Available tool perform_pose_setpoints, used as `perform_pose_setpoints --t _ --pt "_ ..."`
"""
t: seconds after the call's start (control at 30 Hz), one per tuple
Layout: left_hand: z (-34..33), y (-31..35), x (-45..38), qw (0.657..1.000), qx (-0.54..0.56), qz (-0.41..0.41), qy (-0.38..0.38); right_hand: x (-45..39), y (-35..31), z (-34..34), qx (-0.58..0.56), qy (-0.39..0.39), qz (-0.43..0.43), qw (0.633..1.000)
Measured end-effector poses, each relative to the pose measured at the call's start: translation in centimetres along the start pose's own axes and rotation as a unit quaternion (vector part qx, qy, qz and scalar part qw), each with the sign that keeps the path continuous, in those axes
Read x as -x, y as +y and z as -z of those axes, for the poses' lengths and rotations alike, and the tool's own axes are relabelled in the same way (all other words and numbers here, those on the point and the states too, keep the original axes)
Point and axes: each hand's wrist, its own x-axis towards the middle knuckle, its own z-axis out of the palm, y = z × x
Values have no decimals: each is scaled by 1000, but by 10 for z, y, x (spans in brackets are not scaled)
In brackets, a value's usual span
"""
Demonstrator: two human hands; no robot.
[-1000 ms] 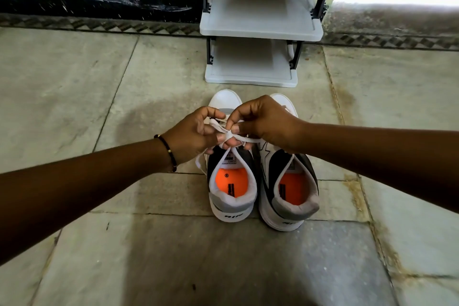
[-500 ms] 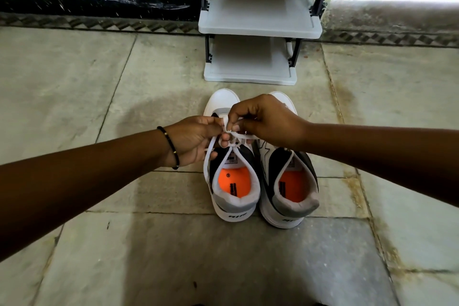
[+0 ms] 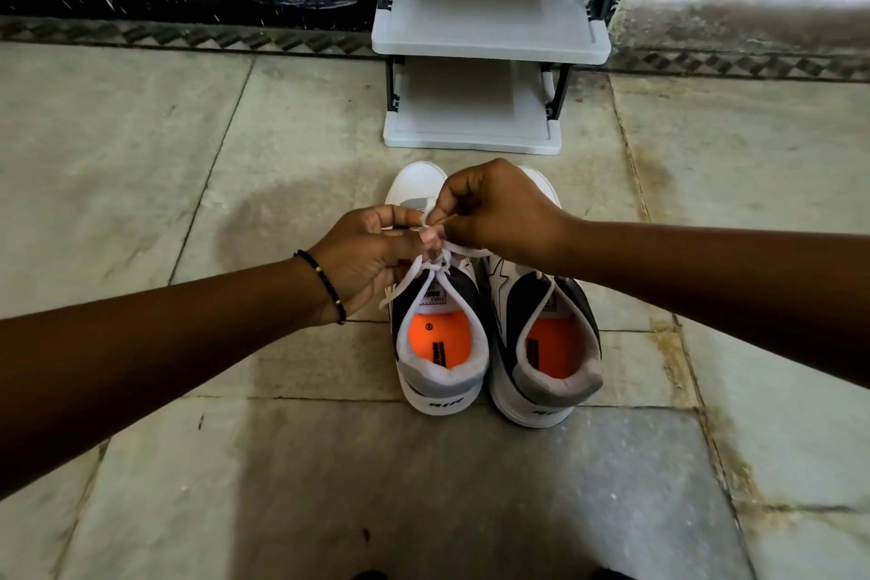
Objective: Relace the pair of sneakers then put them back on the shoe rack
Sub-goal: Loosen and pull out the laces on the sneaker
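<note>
Two sneakers stand side by side on the floor (image 3: 235, 462), heels nearest, before the shoe rack (image 3: 489, 38); the left hand (image 3: 362, 259) pinches the white lace (image 3: 423, 271) over the left sneaker (image 3: 440, 372). The right hand (image 3: 499, 207) pinches the same lace, above the right sneaker (image 3: 546, 372).

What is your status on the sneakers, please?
Both hands, left hand and right hand, pinching white lace on left sneaker. Shoe rack ahead, nothing between.

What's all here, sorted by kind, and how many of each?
Sneakers: 2, left sneaker and right sneaker
Shoe racks: 1, shoe rack
Hands: 2, left hand and right hand, both pinching the white lace
Bracelets: 1, bracelet
Total: 6
</note>
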Motion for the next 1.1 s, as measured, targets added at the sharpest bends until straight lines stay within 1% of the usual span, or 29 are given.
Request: perform_pose_setpoints --t 0.1,0.23,0.33,0.4,0.5,0.57,0.67,0.7,0.77,0.83,0.9,0.97,1.03,1.1 --pt "-3 0 1 1000 -12 -17 15 1 0 0 -27 1 -28 999" --pt "-2 0 3 998 -43 -38 -7 2 -2 0 -134 -43 -108 984" --pt "0 -2 3 996 -65 -55 -15 2 -2 1 -177 -65 -138 972" --pt "2 -2 3 996 -73 -41 -24 3 0 2 -192 -72 -144 968" --pt "6 -3 2 997 -77 3 -31 4 4 5 -207 -71 -143 965" --pt "9 -1 0 997 -66 31 -35 3 5 7 -176 -76 -104 976" --pt "8 5 -1 994 -67 70 -55 2 -2 9 -31 -78 -7 996" --pt "7 7 -1 992 -68 81 -62 2 -4 10 31 -75 32 996" --pt "5 9 -1 991 -71 90 -68 2 -9 12 140 -76 107 981" --pt "3 8 -1 992 -79 79 -52 1 -13 14 192 -88 138 968" --pt "2 6 -1 994 -87 55 -31 0 -15 14 216 -101 139 961" --pt "2 3 0 993 -111 17 -22 0 -16 11 227 -105 116 961" --pt "3 2 2 987 -157 -26 -19 -1 -18 8 194 -108 47 974" --pt "4 1 3 981 -185 -65 -12 -1 -17 6 99 -130 -52 985"
